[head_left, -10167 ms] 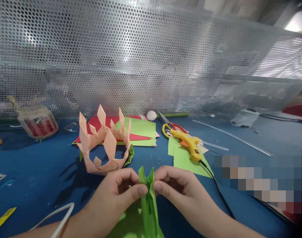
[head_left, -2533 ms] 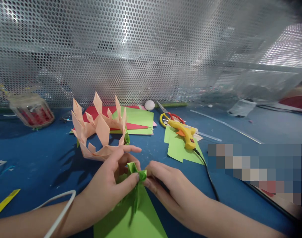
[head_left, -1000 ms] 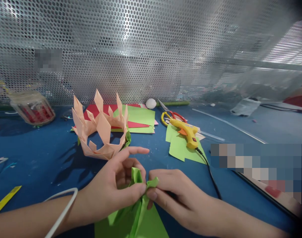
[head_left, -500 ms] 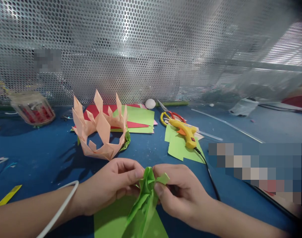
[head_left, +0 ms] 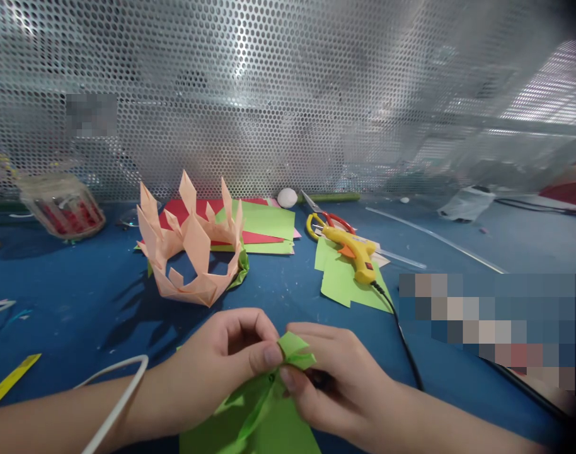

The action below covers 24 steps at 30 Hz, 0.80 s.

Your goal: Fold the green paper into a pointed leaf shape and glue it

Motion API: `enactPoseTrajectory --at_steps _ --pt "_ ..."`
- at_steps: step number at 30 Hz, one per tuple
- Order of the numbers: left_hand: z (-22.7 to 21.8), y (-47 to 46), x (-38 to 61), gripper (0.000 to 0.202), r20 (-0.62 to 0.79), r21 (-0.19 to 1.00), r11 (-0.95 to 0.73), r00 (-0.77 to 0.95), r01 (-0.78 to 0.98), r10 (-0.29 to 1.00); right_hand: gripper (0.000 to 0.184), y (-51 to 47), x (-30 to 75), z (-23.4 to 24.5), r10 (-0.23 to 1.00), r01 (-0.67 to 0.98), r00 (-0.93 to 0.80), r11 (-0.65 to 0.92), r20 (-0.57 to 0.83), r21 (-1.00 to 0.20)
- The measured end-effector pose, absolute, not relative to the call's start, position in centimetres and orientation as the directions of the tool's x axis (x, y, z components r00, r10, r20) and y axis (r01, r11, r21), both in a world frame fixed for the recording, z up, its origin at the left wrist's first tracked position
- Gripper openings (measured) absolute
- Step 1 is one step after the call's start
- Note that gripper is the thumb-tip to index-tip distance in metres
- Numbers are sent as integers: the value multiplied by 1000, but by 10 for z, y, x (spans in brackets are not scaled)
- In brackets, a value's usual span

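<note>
Both my hands pinch a folded green paper piece (head_left: 293,350) low in the middle of the view, over a flat green sheet (head_left: 269,429) on the blue table (head_left: 80,315). My left hand (head_left: 222,366) grips the fold with thumb and curled fingers. My right hand (head_left: 326,378) holds the other side, fingers closed on the paper. A white bangle (head_left: 118,391) is on my left wrist. Just beyond the hands stands a peach folded-paper crown shape (head_left: 188,252).
Red and green sheets (head_left: 259,230) lie behind the crown. A yellow glue gun (head_left: 357,252) rests on green scraps with its black cord (head_left: 401,334) running toward my right arm. Scissors (head_left: 326,221), a white ball (head_left: 287,197), a jar (head_left: 63,205) and a perforated metal screen (head_left: 288,94) stand farther back.
The green piece has dropped lower toward the flat sheet and its tip is folded flatter. My left forefinger, stretched out a second ago, has curled in onto the paper.
</note>
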<state>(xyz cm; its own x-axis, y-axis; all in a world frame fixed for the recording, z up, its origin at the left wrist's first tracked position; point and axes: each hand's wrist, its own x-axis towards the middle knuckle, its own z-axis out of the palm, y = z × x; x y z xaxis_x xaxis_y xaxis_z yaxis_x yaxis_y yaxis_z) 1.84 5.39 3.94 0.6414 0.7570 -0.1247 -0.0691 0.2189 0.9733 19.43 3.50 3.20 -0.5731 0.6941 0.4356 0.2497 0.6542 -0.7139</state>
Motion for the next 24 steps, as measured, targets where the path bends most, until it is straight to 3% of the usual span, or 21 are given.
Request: enactPoseTrajectory --at_steps 7,12,16,24 --pt "33 46 21 51 -122 991 133 545 20 830 27 35 194 34 739 283 -582 576 340 -767" --pt "37 40 20 40 -97 995 67 484 79 870 27 37 194 35 754 239 -573 528 320 -815" --pt "37 39 18 35 -106 993 62 532 99 840 27 37 193 34 785 216 -549 465 287 -859" --pt "32 47 18 43 -111 988 151 548 -28 829 27 38 196 32 822 143 -506 378 261 -915"
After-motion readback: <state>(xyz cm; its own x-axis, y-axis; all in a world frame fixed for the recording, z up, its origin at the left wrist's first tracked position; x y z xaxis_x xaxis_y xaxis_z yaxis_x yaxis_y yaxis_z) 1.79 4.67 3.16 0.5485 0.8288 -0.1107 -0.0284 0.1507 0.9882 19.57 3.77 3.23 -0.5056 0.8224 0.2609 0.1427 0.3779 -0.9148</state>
